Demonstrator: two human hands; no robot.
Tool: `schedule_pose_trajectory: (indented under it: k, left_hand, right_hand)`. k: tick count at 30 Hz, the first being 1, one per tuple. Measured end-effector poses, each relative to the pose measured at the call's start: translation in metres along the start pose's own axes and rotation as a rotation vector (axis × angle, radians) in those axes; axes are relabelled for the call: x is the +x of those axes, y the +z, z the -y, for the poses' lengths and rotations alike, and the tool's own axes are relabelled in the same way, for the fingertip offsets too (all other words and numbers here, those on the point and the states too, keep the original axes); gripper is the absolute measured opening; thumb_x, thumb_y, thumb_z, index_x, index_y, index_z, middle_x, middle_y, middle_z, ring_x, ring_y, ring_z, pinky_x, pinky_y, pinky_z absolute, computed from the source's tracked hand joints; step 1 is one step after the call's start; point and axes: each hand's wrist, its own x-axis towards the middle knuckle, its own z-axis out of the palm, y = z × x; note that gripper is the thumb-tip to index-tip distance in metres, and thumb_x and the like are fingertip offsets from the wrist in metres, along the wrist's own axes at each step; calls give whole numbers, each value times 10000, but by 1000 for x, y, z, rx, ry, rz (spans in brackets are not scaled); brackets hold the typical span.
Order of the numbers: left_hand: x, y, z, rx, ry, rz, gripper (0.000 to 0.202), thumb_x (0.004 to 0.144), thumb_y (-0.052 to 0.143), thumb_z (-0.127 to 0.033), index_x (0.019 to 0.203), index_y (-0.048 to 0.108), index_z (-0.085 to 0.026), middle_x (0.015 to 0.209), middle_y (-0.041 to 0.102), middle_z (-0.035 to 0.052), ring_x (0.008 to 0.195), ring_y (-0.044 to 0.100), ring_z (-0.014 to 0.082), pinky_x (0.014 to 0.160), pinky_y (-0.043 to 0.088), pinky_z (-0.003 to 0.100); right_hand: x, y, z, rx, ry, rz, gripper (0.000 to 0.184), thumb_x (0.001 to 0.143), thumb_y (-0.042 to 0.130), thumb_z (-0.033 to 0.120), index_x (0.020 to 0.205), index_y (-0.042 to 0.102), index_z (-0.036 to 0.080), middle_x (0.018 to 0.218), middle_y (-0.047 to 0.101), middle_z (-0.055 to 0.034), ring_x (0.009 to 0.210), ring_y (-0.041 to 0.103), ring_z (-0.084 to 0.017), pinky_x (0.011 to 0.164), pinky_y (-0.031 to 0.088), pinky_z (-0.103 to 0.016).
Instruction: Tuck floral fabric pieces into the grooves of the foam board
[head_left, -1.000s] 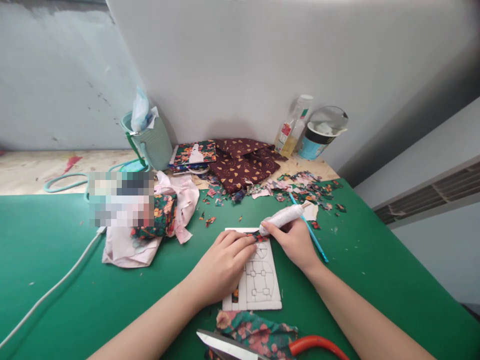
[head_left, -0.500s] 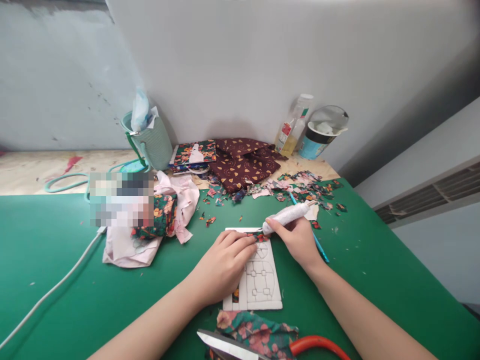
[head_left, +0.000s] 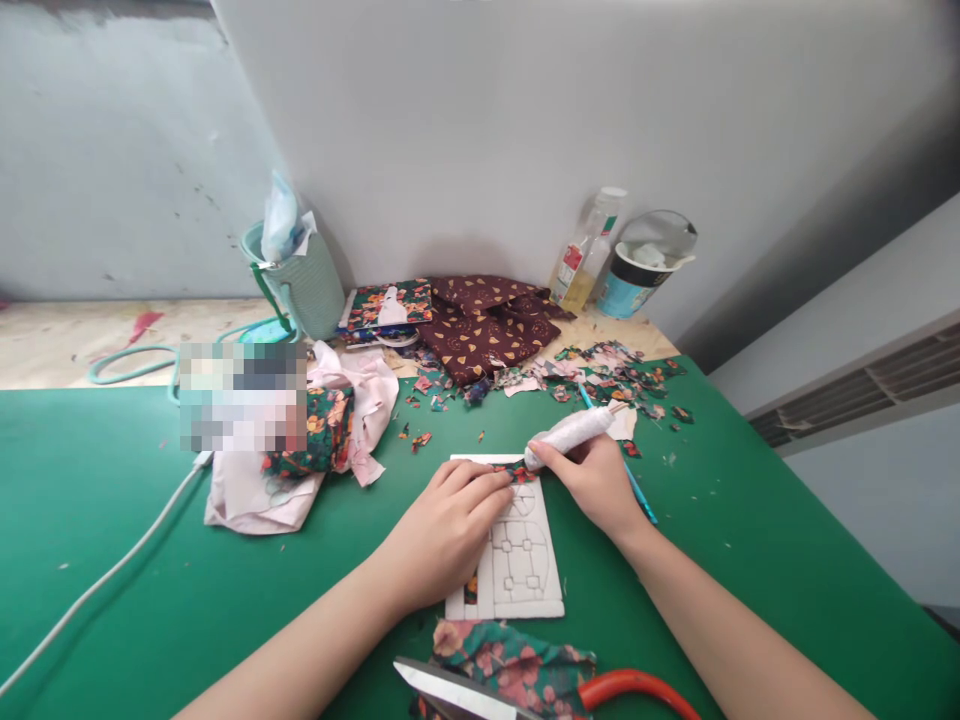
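A white board (head_left: 551, 590) with grooved line patterns lies on the green table. My left hand (head_left: 450, 525) rests flat on its left part, fingers stretched toward a floral fabric strip (head_left: 517, 472) near the top edge. My right hand (head_left: 596, 480) grips a tool with a thick white-wrapped handle (head_left: 570, 435); its working end meets the strip's right side and cannot be made out. Below the board lies a green floral cloth (head_left: 517, 660), with red-handled scissors (head_left: 637, 682) partly over it, cut off by the frame's lower edge.
A blue stick (head_left: 641, 495) lies beside my right hand. Fabric scraps (head_left: 600, 365), a maroon cloth (head_left: 487, 330), a bottle (head_left: 589, 255) and a paper tub (head_left: 634, 280) are at the back. Pink cloth (head_left: 262, 500), a white cable (head_left: 112, 570) and a green basket (head_left: 311, 285) are left.
The wrapped tool has shifted very slightly, and the thin tip seen before at its left end no longer shows clearly. My left hand has stayed in place.
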Motion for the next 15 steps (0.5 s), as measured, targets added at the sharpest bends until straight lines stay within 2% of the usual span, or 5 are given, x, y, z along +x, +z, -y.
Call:
schedule_pose_trajectory:
  k: [9, 15]
  left_hand:
    - [1, 1, 0, -6, -8, 13, 333, 877, 396, -46, 1168, 541, -115, 1235, 596, 108, 1122, 487, 265, 956, 410, 438]
    - [1, -1, 1, -3, -5, 8, 314, 879, 411, -52, 1159, 545, -106, 1228, 598, 113, 1119, 485, 260, 955, 412, 432]
  right_hand:
    - [-1, -1, -2, -15, 4, 9, 241, 720, 716, 399, 770, 670, 167, 791, 737, -89, 744, 703, -252, 668, 557, -334]
    - [0, -1, 1, 38, 6, -46, 250, 709, 722, 402, 750, 654, 165, 760, 734, -83, 716, 698, -242, 654, 556, -333]
